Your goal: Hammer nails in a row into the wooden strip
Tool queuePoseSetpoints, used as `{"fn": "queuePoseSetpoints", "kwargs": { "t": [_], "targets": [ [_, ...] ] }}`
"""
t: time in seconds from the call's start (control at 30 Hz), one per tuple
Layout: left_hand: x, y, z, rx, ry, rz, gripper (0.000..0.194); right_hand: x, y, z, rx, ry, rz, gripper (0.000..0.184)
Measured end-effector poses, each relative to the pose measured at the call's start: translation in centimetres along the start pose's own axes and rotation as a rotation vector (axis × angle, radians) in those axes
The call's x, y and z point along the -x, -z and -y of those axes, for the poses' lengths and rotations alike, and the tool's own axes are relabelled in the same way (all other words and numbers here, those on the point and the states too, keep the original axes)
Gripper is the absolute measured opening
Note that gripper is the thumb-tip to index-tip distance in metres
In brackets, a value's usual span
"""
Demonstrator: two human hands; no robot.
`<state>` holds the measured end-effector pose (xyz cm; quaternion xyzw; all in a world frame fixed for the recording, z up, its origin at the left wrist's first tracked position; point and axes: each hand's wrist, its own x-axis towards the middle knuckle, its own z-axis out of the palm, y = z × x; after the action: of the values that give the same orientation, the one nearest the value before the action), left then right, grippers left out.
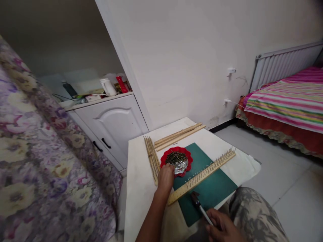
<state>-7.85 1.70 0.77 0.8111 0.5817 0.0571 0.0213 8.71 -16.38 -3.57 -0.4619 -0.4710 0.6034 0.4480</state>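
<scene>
A red scalloped plate [163,157] holds dark nails [176,157] and shiny silver ones [181,167]. My left hand [167,173] is at the plate's near-left rim, its fingertips bunched together over the nails; whatever they pinch is too small to make out. In my right hand [219,223] is a hammer [199,205], gripped by its pale handle, with the dark head over the green mat [214,191]. Between the hands and the mat's far part lies a wooden strip [179,193] studded with upright nails along most of its length; its left end has none standing.
Bundled thin wooden sticks [151,158] lie left of the plate, and flat wooden strips [179,136] behind it on the white-covered table [137,188]. A cabinet [113,124] and floral curtain [63,161] stand left; a bed [290,97] is at right.
</scene>
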Motion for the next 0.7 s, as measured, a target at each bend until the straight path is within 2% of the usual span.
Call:
{"fn": "queuePoseSetpoints", "kwargs": {
  "t": [0.17,0.27,0.5,0.7],
  "targets": [
    [-2.3,-0.6,-0.2,-0.053,0.049,0.103,0.015,0.0,0.2,0.1,-0.027,-0.010,0.029,0.031],
    [-3.0,-0.9,0.0,-0.064,0.031,0.134,0.015,-0.1,0.3,-0.2,-0.021,0.009,0.006,0.029],
    [-3.1,-1.1,0.4,-0.061,-0.059,0.140,0.019,-0.2,0.3,-0.9,0.008,0.039,-0.013,0.032],
    [-2.9,-0.9,0.1,-0.049,-0.113,0.144,0.017,-0.3,0.2,-0.9,-0.031,0.061,0.000,0.027]
  ]
}}
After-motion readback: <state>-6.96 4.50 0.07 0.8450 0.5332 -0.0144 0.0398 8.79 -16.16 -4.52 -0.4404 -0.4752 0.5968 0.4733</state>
